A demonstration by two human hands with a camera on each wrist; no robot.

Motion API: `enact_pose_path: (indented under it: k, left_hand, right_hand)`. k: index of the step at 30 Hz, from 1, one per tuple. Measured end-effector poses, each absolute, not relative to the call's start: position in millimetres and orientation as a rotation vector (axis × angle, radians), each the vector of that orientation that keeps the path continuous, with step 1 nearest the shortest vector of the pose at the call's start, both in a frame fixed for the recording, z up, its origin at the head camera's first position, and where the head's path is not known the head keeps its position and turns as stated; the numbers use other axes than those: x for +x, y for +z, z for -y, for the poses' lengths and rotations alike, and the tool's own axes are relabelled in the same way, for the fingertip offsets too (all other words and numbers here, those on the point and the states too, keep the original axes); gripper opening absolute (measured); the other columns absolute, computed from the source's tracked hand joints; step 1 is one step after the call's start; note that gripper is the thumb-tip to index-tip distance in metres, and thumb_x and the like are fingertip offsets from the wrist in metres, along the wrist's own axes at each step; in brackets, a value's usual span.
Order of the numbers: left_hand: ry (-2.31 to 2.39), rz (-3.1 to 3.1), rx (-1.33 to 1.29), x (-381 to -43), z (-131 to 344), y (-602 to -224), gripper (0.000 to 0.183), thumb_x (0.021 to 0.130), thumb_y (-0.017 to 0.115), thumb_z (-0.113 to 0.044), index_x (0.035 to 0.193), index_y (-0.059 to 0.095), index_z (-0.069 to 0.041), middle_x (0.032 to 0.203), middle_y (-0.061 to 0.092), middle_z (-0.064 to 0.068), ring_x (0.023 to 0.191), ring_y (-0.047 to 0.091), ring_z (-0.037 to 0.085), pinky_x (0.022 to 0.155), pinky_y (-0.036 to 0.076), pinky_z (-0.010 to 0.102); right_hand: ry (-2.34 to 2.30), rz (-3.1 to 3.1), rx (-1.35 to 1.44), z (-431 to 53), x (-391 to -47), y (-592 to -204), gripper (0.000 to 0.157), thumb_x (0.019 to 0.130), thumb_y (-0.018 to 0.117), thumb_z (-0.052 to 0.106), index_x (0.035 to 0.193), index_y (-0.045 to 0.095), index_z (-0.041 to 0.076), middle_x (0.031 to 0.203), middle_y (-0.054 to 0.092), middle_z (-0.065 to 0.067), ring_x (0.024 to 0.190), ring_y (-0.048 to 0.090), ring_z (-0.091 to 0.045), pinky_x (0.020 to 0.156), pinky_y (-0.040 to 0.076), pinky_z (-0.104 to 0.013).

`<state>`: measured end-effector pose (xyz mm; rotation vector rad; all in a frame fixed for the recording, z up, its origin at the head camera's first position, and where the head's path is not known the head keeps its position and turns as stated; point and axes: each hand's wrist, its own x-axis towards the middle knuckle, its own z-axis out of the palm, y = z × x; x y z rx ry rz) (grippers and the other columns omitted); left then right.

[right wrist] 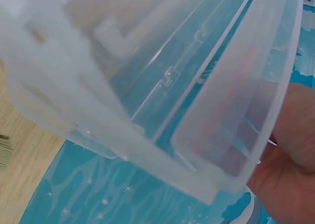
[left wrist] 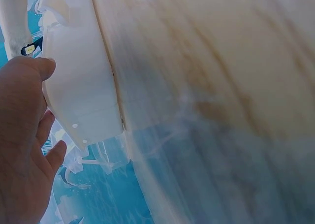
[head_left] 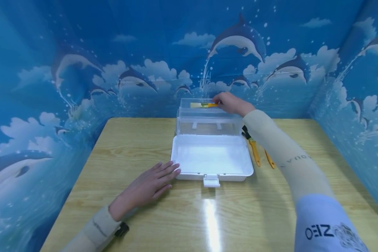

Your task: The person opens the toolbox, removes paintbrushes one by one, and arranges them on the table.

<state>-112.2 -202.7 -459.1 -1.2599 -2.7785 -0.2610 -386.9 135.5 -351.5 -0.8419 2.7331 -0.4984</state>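
A white plastic box (head_left: 212, 154) stands on the table with its inside exposed and a front latch (head_left: 211, 181) hanging down. Clear trays (head_left: 208, 125) rise at its back. My right hand (head_left: 231, 104) is at the top tray and pinches the orange handle of a paintbrush (head_left: 201, 105) with pale bristles pointing left. Through the cloudy tray wall (right wrist: 231, 101) in the right wrist view, the brush is a blurred orange streak and the fingertips are partly hidden. My left hand (head_left: 151, 182), fingers fairly straight, touches the box's front left corner.
Right of the box lie two more orange-handled brushes, one with dark bristles (head_left: 254, 152), the other (head_left: 270, 160) partly covered by my right sleeve (head_left: 289, 157). A dolphin-printed backdrop (head_left: 163, 70) encloses the wooden table (head_left: 138, 140) at the back and sides.
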Motion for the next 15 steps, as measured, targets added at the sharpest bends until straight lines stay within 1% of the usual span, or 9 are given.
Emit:
enact_pose_path:
  k: [8, 12, 15]
  left_hand:
    - [-0.267, 2.787, -1.258, -111.5, 203.0, -458.0, 0.057, 0.107, 0.051, -0.030, 0.160, 0.033, -0.018, 0.167, 0.027, 0.000, 0.155, 0.025, 0.020, 0.127, 0.023, 0.047]
    - [-0.270, 2.774, -1.266, -112.0, 203.6, -458.6, 0.057, 0.107, 0.052, -0.029, 0.159, 0.034, -0.017, 0.167, 0.028, 0.000, 0.155, 0.025, 0.020, 0.127, 0.023, 0.046]
    - [-0.275, 2.745, -1.276, -112.4, 203.9, -459.6, 0.057, 0.106, 0.053, -0.028, 0.159, 0.035, -0.016, 0.167, 0.029, 0.002, 0.154, 0.027, 0.021, 0.126, 0.025, 0.048]
  right_hand:
    - [-0.431, -2.743, -0.801, -130.8, -388.6, -346.5, 0.034, 0.100, 0.062, 0.004, 0.134, 0.064, 0.002, 0.133, 0.065, -0.019, 0.118, 0.062, -0.031, 0.104, 0.055, -0.045]
    - [-0.422, -2.742, -0.810, -129.6, -389.4, -346.9, 0.032, 0.100, 0.063, 0.004, 0.132, 0.066, 0.003, 0.130, 0.066, -0.018, 0.116, 0.063, -0.030, 0.103, 0.055, -0.045]
    - [-0.409, -2.736, -0.819, -129.1, -391.2, -349.1, 0.030, 0.101, 0.061, 0.004, 0.131, 0.067, 0.004, 0.128, 0.067, -0.017, 0.115, 0.064, -0.029, 0.102, 0.056, -0.044]
